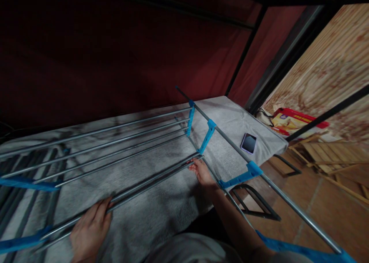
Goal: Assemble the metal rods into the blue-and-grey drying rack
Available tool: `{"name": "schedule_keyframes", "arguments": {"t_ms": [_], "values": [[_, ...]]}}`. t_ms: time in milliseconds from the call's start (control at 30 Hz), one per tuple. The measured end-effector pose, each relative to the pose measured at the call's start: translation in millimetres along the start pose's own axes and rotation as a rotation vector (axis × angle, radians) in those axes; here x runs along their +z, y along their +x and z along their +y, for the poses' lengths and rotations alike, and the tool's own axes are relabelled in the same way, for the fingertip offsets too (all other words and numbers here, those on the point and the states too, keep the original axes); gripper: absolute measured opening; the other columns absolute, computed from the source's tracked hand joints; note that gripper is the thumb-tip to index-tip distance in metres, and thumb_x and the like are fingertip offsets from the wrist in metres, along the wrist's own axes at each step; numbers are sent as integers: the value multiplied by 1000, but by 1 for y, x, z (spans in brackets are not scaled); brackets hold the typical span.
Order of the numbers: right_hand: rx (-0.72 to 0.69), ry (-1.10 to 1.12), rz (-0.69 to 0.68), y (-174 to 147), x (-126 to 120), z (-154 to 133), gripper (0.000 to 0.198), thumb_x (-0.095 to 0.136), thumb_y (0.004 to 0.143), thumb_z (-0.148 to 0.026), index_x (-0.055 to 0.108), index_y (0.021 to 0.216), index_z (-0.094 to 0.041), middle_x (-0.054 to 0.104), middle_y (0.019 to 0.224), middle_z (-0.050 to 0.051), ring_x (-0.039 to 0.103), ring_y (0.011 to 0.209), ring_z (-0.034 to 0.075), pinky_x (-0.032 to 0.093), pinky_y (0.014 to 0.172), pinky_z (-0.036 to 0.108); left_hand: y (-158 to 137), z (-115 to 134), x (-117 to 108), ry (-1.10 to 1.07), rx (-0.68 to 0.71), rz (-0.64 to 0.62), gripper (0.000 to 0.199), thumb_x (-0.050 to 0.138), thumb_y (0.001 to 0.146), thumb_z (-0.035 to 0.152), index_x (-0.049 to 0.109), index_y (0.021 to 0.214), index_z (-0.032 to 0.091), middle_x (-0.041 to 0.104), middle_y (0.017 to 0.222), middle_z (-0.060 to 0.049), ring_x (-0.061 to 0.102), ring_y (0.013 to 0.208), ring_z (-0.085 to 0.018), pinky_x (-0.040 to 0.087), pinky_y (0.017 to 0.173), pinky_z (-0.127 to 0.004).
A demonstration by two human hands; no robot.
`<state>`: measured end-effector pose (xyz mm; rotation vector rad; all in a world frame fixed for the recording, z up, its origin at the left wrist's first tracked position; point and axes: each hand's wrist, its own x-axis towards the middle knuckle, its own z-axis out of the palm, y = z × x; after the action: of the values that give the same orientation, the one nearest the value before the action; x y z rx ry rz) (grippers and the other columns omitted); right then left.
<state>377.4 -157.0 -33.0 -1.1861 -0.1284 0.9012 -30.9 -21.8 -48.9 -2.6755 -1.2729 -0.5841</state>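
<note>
A rack frame of grey metal tubes and blue plastic brackets lies on a bed-like surface covered in grey cloth (161, 161). My left hand (91, 228) is wrapped over a pair of near tubes (138, 190), a little right of the left blue bracket (23, 240). At the far end of these tubes, my right hand (201, 171) pinches a tube end close to a blue bracket (206, 136). Several crossbars (115, 134) run parallel behind them. A long side pole (230, 140) passes through the brackets on the right. The right fingertips are partly hidden.
A phone (248, 143) lies on the cloth beyond the side pole. Another blue bracket (242, 174) sticks out by the edge. On the right are a folded wooden item (337, 151), a red and yellow box (294, 121) and a dark metal frame (256, 203). A dark red wall (115, 63) stands behind.
</note>
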Motion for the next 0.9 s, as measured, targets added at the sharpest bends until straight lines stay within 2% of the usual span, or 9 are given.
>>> {"name": "schedule_keyframes", "arguments": {"t_ms": [233,400,700,900], "values": [[-4,-5,-2,3,-1,2,34,87,70,-52,65,77,-27,69,77,1,60,67,18,54,70,38,0,0,0,18,-9,-9,48,34,106,38,66,132,13,74,120,-15,70,101,-29,53,87,-40],[-8,-5,6,1,0,2,35,87,73,-52,63,79,-26,67,75,0,60,67,17,55,71,37,1,1,-1,-13,-18,-25,46,39,103,35,65,136,17,74,121,-14,70,103,-29,54,88,-41],[-30,-17,8,-3,0,2,42,88,70,-60,60,80,-30,64,72,-3,63,68,20,57,72,39,0,2,2,71,35,4,45,38,106,32,67,132,10,74,122,-15,70,105,-29,53,88,-39],[-40,-30,21,-2,0,3,44,88,72,-60,63,81,-26,64,72,-2,63,70,18,55,75,37,-3,2,0,74,40,-13,46,37,106,31,66,134,10,73,125,-16,70,109,-29,53,92,-39]]}}
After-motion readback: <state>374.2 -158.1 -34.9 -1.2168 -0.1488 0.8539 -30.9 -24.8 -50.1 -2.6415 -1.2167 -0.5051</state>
